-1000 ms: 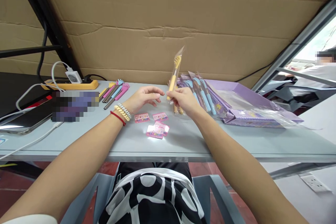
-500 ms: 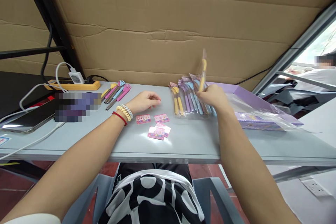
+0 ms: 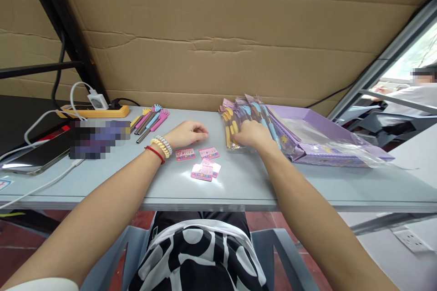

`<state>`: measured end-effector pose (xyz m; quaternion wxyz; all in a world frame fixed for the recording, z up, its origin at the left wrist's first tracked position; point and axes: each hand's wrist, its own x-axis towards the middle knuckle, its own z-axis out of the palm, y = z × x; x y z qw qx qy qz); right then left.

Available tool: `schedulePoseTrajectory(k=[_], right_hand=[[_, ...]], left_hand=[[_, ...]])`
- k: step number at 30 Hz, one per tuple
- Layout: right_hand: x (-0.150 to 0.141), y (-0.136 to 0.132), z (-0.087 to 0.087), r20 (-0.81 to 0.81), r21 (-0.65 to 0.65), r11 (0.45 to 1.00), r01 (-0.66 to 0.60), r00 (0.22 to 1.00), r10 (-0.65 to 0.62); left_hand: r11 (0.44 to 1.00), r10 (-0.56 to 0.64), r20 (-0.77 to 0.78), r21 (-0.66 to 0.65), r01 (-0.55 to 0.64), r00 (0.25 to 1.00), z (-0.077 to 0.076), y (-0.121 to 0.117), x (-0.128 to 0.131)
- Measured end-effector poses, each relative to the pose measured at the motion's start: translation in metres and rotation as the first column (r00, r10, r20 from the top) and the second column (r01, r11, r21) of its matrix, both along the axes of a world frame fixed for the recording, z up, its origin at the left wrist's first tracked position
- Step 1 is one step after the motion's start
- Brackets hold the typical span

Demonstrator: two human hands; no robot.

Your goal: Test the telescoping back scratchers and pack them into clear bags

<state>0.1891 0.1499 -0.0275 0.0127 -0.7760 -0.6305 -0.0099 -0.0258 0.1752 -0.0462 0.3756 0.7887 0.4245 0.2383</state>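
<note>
Head view takes in a cardboard wall (image 3: 218, 13) behind a grey table (image 3: 307, 188). Across the table reach two arms, and the right hand (image 3: 253, 134) shows the main change: half a second on from a pose with a yellow stick held upright, it is low among the packets, just right of the yellow wrapped sticks (image 3: 227, 135). Nothing stands up from the hand any more, so that stick seems to have joined the others of its colour, though the hand hides part of the row. Its fingertips are mostly covered; whether they grip anything, I cannot tell. The left hand (image 3: 188, 134) stays resting on the table, fingers loosely bent, apparently holding nothing.

Right of the row sits a purple box (image 3: 334, 160), open at the top, with clear film (image 3: 297, 127) lying inside and trailing over its front wall. Farther left is a yellow power strip (image 3: 94, 114). Clear sleeves (image 3: 236, 146) hold the sticks in the row, with blue wrapped sticks (image 3: 272, 132) nearest the box. Well apart, unwrapped sticks (image 3: 150, 120) with hand-shaped ends lie side by side beyond the left hand. Smallest are the pink cards (image 3: 202, 173), near that hand, some overlapping.
</note>
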Motion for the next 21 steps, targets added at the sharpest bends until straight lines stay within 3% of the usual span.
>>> schedulePoseTrajectory(k=[5, 15, 21], right_hand=[[0.003, 0.004, -0.003, 0.003, -0.038, 0.998, -0.043, 0.999, 0.043], [0.011, 0.003, -0.002, -0.063, 0.021, 0.999, -0.03, 0.998, 0.031], [0.005, -0.002, 0.003, -0.066, 0.15, 0.986, -0.074, 0.994, 0.085]], left_hand=[[0.999, -0.004, -0.022, 0.038, 0.005, 1.0, -0.001, 0.002, -0.002], [0.957, 0.045, -0.26, 0.288, 0.033, 0.965, 0.001, 0.005, -0.007], [0.927, 0.127, -0.42, 0.373, 0.043, 0.899, -0.001, 0.01, -0.012]])
